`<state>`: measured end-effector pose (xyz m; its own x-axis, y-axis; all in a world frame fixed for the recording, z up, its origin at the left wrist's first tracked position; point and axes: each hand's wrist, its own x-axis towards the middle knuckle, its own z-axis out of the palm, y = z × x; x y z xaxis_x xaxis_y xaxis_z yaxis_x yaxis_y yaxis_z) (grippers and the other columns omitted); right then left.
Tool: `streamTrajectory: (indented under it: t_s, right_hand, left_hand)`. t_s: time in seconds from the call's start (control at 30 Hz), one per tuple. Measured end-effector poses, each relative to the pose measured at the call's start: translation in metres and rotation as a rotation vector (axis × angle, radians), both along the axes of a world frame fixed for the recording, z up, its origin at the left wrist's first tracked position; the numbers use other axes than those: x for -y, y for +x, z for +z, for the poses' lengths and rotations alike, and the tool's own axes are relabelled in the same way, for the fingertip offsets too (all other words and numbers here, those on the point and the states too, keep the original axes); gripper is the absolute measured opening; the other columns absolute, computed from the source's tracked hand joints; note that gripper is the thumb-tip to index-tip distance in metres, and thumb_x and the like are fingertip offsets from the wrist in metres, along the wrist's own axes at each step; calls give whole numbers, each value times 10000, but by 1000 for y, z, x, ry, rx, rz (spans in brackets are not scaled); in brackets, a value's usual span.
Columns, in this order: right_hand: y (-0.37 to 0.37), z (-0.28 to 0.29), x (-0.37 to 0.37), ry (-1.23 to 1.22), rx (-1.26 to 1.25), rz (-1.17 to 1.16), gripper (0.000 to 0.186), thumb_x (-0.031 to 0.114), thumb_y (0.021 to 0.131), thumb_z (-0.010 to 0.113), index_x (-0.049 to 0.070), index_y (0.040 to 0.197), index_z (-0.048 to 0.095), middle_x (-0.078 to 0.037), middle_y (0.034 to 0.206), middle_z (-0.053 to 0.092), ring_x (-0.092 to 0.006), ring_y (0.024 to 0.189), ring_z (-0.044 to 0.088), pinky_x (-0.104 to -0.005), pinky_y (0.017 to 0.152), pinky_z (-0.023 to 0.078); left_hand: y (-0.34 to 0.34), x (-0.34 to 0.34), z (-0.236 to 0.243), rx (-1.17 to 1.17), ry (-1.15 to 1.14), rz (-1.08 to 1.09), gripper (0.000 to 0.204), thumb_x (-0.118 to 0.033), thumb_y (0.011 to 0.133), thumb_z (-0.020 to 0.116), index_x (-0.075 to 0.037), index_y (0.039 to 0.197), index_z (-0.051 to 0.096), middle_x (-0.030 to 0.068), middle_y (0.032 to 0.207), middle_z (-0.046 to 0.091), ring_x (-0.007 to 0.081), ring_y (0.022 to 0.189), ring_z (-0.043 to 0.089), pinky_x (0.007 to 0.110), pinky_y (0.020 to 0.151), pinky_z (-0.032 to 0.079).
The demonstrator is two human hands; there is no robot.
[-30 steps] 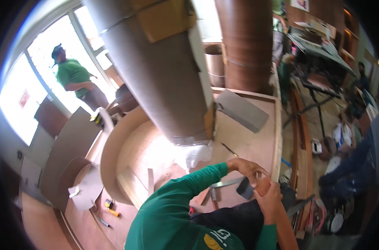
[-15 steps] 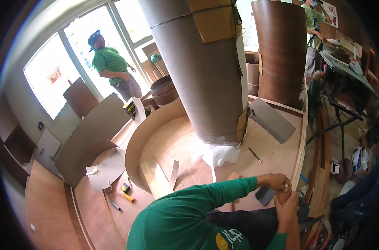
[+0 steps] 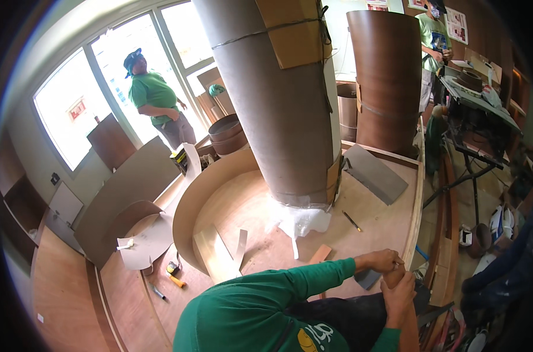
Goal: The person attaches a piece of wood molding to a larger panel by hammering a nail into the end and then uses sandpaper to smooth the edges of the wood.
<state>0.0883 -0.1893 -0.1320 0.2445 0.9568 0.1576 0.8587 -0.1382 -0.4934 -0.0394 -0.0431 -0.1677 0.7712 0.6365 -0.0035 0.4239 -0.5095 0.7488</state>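
Note:
My left hand (image 3: 383,260) is at the lower right, its fingers pinched at the top end of a small brown piece (image 3: 393,276). My right hand (image 3: 399,291) wraps round that piece from below. What the piece is, I cannot make out. Both hands are close together above my dark trouser leg (image 3: 348,314). Just left of them lies a dark grey flat piece (image 3: 368,279). An orange-brown wooden block (image 3: 321,254) rests on the plywood board (image 3: 372,234) beside my left sleeve. Farther off on the board is a pencil (image 3: 352,221).
A tall wrapped grey roll (image 3: 266,105) stands ahead, a brown laminate roll (image 3: 386,82) behind it. A curved strip (image 3: 187,217), tape measure (image 3: 172,268) and grey sheet (image 3: 375,173) lie around. One co-worker (image 3: 152,97) stands near the windows, another (image 3: 433,47) by a work table (image 3: 483,105).
The view has shifted slightly, so things sit a little farther left. My hands stay together on the brown piece. The co-worker at the far right has turned and brought the hands in front.

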Motion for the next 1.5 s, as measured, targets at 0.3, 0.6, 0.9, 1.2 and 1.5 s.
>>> streamTrajectory:
  t_s: [0.3,0.6,0.9,1.2,1.5]
  right_hand:
    - [-3,0,1,-11,9,10,663,299,744,869,30,1193,462,-197,1198,556,-419,1187,563,-571,931,484]
    - [-2,1,3,17,9,0,645,286,751,862,30,1188,462,-198,1192,558,-420,1178,566,-569,929,479]
    - [-6,4,3,15,-9,-6,645,297,744,866,35,1178,467,-194,1176,561,-422,1171,571,-571,933,472]
    - [-2,0,3,15,-4,-1,649,303,752,859,36,1195,467,-197,1178,558,-424,1179,568,-572,937,473]
    - [-2,-2,4,9,8,4,675,320,753,870,29,1212,471,-204,1191,561,-426,1173,572,-565,942,477]
  left_hand:
    - [-1,11,-14,56,6,57,400,-144,918,567,-47,1272,727,269,1135,666,448,1089,646,473,963,511]
    - [3,18,-6,51,-29,129,393,-158,937,562,-16,1268,718,288,1103,665,464,1089,641,486,941,505]
    - [-1,20,-2,10,-10,93,411,-169,970,562,-44,1344,678,247,1113,629,445,1096,630,484,934,494]
    - [3,19,-10,20,-51,138,399,-173,974,565,-40,1332,680,252,1085,632,451,1080,632,496,909,490]
    - [1,23,-10,36,28,89,387,-158,980,566,-10,1320,675,254,1064,619,446,1084,623,482,915,484]
